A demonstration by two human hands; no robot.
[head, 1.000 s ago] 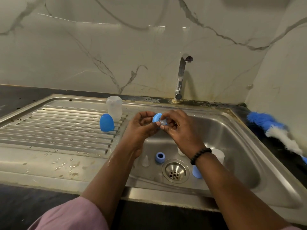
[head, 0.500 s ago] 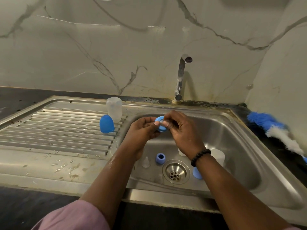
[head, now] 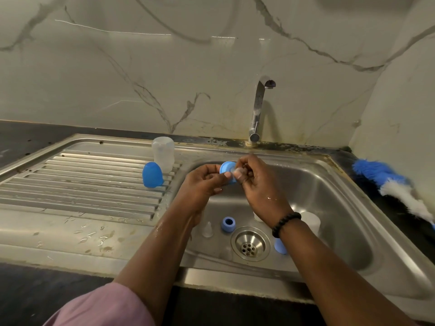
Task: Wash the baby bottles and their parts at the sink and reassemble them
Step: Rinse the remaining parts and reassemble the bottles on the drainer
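Ring (head: 226, 168), blue and held above the sink (head: 329, 184), looked light and stiff; wet, it probably slipped easily, so its outer rim seemed the place to grip. The left hand (head: 203, 182) pinched that rim. The right hand (head: 255, 178) pinched a soft clear teat (head: 238, 171) at its middle. No writing was legible anywhere.

Two blue rings (head: 227, 171) (head: 227, 224), two blue caps (head: 152, 174) (head: 279, 246), two clear bottles (head: 163, 153) (head: 310, 221), one small clear teat (head: 207, 229), one brush (head: 395, 187).
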